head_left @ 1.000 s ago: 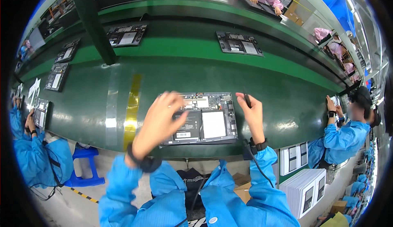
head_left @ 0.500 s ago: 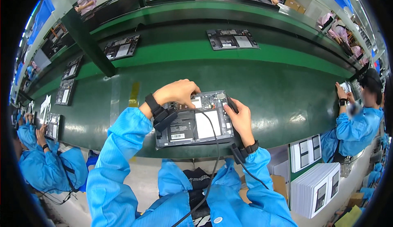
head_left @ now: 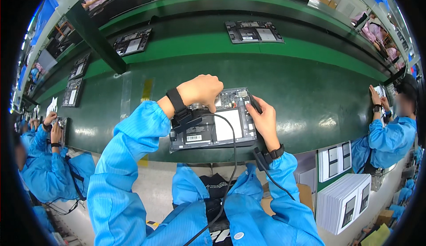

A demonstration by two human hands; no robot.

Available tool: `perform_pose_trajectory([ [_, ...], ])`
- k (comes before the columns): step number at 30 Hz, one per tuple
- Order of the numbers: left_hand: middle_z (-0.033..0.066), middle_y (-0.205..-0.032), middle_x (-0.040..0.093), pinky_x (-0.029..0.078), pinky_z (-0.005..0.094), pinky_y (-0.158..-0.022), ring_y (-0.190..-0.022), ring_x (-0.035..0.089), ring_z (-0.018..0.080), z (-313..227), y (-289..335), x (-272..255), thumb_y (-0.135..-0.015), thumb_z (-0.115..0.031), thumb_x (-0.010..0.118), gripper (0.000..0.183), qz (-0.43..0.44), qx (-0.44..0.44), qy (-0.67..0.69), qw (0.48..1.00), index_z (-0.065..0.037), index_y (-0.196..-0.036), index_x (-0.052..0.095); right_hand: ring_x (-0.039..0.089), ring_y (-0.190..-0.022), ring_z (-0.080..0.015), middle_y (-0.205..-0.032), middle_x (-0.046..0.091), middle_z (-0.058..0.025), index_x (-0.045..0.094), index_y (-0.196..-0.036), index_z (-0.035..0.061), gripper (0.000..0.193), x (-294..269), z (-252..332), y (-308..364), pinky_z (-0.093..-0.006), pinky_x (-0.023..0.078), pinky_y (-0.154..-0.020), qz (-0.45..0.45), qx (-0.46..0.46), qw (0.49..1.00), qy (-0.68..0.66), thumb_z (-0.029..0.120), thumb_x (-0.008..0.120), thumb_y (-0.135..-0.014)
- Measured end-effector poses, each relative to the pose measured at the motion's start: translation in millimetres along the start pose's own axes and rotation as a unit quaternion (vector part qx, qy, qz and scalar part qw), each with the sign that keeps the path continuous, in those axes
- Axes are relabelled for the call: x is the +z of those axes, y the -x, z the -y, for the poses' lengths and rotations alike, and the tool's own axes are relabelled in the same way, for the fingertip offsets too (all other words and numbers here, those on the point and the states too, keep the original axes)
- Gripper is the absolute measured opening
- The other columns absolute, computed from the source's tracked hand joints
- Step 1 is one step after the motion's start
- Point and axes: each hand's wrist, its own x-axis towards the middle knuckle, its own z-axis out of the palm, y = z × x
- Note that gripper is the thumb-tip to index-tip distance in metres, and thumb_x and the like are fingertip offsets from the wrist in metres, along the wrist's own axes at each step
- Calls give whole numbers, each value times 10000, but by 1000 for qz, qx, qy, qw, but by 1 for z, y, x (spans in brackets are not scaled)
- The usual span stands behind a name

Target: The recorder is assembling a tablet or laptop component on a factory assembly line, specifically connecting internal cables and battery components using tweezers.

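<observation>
An opened laptop (head_left: 192, 133), showing a black battery, a white panel and a circuit board, lies in front of me near the bench's front edge. My left hand (head_left: 205, 91) is bent over its far side, thumb pointing down at the circuit board. Its fingers are curled, and whatever they pinch is hidden. My right hand (head_left: 265, 118) is closed around the laptop's right edge, thumb on top, beside a dark strip I cannot make out. Each wrist wears a black strap with a small box; a black cable (head_left: 234, 150) crosses the laptop.
More opened laptops stand on the green line beyond, one at the far middle (head_left: 254, 32), others at the left. White panels are stacked (head_left: 339, 204) at the lower right. Co-workers in blue sit at both sides. A green post (head_left: 95, 39) rises at the left.
My left hand has lifted slightly and moved right, its fingers curling more with the thumb down. The right hand keeps its hold on the laptop's edge. The view has tilted a little.
</observation>
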Motion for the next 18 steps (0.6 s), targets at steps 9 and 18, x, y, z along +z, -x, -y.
perform_pose_trajectory([
  [9,114,-1061,686,517,396,-865,-992,619,299,14,30,22,-768,-206,765,383,-262,52,34,963,-35,-1106,711,728,-827,-192,-949,740,-213,661,-1220,-27,401,-2,-3,1,-325,549,-744,-3,-1,1000,-12,185,708,-884],
  [18,82,-878,553,540,363,-634,-773,621,239,-67,88,85,-855,-230,702,358,-308,-84,-3,948,-40,-1158,674,741,-835,-254,-940,730,-235,648,-1239,-27,398,-1,8,4,-340,564,-731,-7,-3,1000,14,163,700,-893],
])
